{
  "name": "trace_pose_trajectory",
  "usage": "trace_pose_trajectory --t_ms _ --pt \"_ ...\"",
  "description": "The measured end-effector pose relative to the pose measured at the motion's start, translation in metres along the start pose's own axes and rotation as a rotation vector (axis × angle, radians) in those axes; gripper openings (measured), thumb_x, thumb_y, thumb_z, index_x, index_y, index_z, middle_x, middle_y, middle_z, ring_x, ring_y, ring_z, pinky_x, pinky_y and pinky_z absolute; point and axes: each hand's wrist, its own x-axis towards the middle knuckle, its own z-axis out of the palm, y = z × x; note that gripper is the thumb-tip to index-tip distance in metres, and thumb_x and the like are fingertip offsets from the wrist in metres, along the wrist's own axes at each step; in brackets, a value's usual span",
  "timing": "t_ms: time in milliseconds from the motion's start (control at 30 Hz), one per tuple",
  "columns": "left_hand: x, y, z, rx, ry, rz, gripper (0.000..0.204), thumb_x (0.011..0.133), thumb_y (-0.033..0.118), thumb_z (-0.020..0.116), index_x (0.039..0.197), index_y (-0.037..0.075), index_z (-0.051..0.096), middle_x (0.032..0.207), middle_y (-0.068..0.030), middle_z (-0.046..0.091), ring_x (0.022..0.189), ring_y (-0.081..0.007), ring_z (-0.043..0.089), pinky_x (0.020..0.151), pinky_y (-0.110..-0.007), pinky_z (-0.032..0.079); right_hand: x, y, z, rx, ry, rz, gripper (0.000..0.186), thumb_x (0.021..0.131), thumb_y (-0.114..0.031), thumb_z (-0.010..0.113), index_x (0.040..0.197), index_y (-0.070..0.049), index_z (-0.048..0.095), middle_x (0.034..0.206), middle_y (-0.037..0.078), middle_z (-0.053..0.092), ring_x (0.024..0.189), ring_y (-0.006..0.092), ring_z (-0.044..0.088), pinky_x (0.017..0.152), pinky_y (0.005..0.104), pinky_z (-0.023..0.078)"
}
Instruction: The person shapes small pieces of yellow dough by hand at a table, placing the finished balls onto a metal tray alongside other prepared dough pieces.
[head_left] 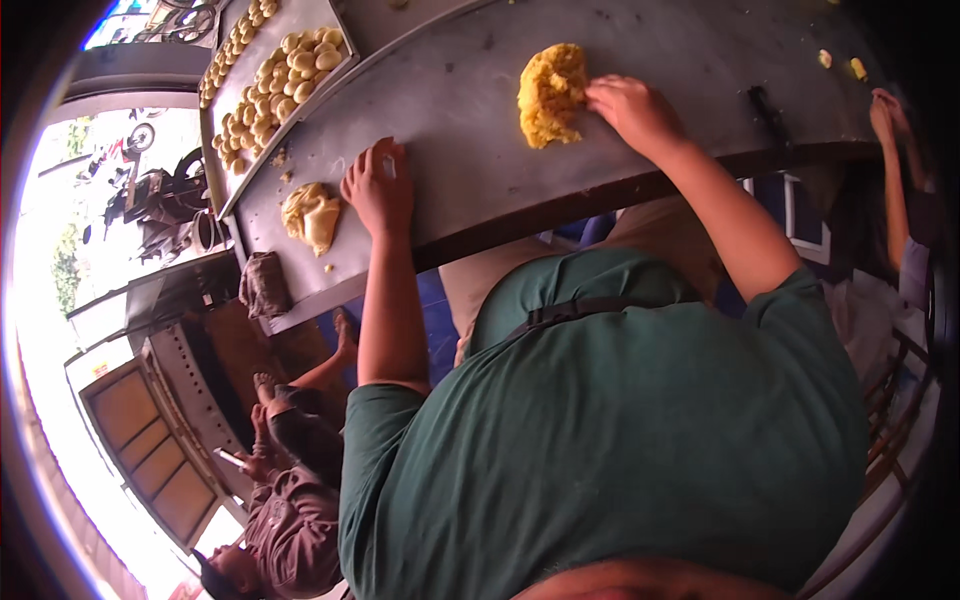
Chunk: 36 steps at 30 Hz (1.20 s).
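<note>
My left hand [378,188] is over the metal table near its front edge, fingers curled. A small pale patch shows between the fingers, but what they hold is mostly hidden. Left of it lies a soft, irregular lump of pale dough [311,217], apart from the hand. My right hand [637,115] reaches across to a crumbly yellow mound of filling [552,95]. Its fingertips are drawn together at the mound's right edge, touching it.
A tray [345,30] at the far left bears many pale dough balls [285,85]. A crumpled brown cloth [264,285] lies at the table's left corner. A dark tool [768,112] rests to the right, near another person's hands [887,112]. Someone sits at lower left with a phone [229,457].
</note>
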Motion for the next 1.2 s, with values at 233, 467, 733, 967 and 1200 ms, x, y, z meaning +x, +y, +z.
trace_pose_trajectory --t_ms 233,467,733,967,1200 --pt "-0.001 0.0 -0.002 -0.045 0.032 0.021 0.025 0.096 0.033 0.07 0.118 0.021 0.071 0.114 -0.0024 0.074 0.114 -0.0269 0.065 0.107 -0.042 0.039 0.009 -0.015 0.002 0.174 0.233 -0.078 0.029 0.09 -0.016 0.075 0.118 -0.011 0.075 0.125 0.006 0.073 0.115 0.0282 0.068 0.098 0.0408 0.057" --pt "-0.004 -0.007 -0.001 0.049 0.0 0.065 0.027 0.1 0.032 0.065 0.124 0.021 0.069 0.114 -0.0015 0.074 0.115 -0.0251 0.066 0.107 -0.041 0.039 -0.018 -0.014 -0.009 0.219 0.019 -0.041 0.027 0.093 -0.02 0.075 0.118 -0.012 0.074 0.127 0.007 0.072 0.12 0.025 0.068 0.099 0.0379 0.057" --pt "-0.002 -0.005 0.0 0.036 -0.011 0.14 0.028 0.102 0.034 0.063 0.125 0.022 0.071 0.115 -0.0009 0.075 0.113 -0.022 0.066 0.105 -0.04 0.041 -0.036 -0.028 -0.004 0.167 0.129 0.133 0.029 0.094 -0.011 0.072 0.122 -0.009 0.072 0.119 0.009 0.073 0.109 0.0284 0.071 0.089 0.0392 0.059" --pt "-0.001 -0.001 0.0 0.014 -0.008 0.135 0.028 0.097 0.04 0.068 0.118 0.021 0.072 0.122 0.0002 0.072 0.119 -0.0238 0.063 0.109 -0.042 0.039 0.018 -0.034 0.015 0.144 0.147 0.16 0.03 0.093 -0.002 0.06 0.118 -0.009 0.074 0.122 0.007 0.072 0.119 0.031 0.065 0.1 0.0424 0.054" --pt "0.0 -0.002 0.002 0.022 -0.026 0.089 0.027 0.096 0.038 0.069 0.115 0.02 0.072 0.12 -0.0007 0.072 0.12 -0.025 0.062 0.109 -0.042 0.039 -0.022 -0.029 0.006 0.025 0.205 -0.025 0.025 0.094 -0.01 0.067 0.118 -0.008 0.073 0.125 0.009 0.071 0.121 0.0319 0.065 0.102 0.0402 0.054"
